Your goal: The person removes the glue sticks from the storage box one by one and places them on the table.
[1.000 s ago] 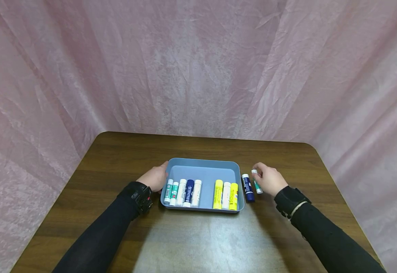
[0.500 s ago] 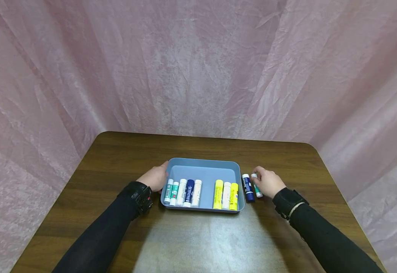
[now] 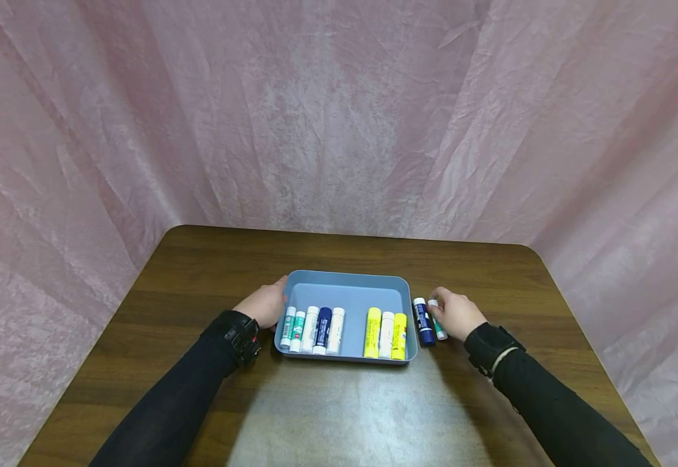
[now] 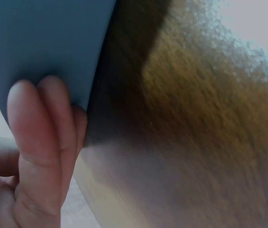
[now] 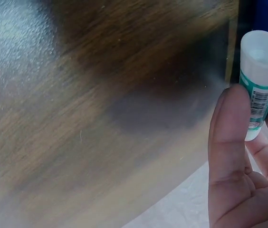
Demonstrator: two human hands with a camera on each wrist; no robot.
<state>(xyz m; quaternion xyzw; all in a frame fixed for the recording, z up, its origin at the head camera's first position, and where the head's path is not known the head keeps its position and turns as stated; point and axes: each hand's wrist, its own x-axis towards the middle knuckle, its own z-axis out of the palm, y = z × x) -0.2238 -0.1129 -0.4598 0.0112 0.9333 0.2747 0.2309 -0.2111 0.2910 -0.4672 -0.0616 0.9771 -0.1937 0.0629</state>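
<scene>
1. My right hand (image 3: pixel 458 314) pinches the small green glue stick (image 5: pixel 261 102) between thumb and fingers, off the side of the tray (image 3: pixel 347 288) that faces the tabletop's right edge.
2. That stick sits just beside the blue glue stick (image 3: pixel 424 322), on the side toward the tabletop's right edge. I cannot tell whether the two touch, or whether the green one bears on the tabletop (image 3: pixel 345 415).
3. I judge a light pinch and small, slow nudges best here: a round stick probably rolls when pressed off-centre, and matching the blue one's slant should spare it a knock.
4. My left hand (image 3: pixel 263 305) has its fingers straight and close together, against the tray wall facing the tabletop's left edge. Gentle, steady pressure should do; a hard push could slide the tray into the blue stick.
5. I find the most room for my right hand toward the tabletop's right edge and far right corner. On its other side, the blue stick and the tray leave little. The tabletop's near edge is out of view.
</scene>
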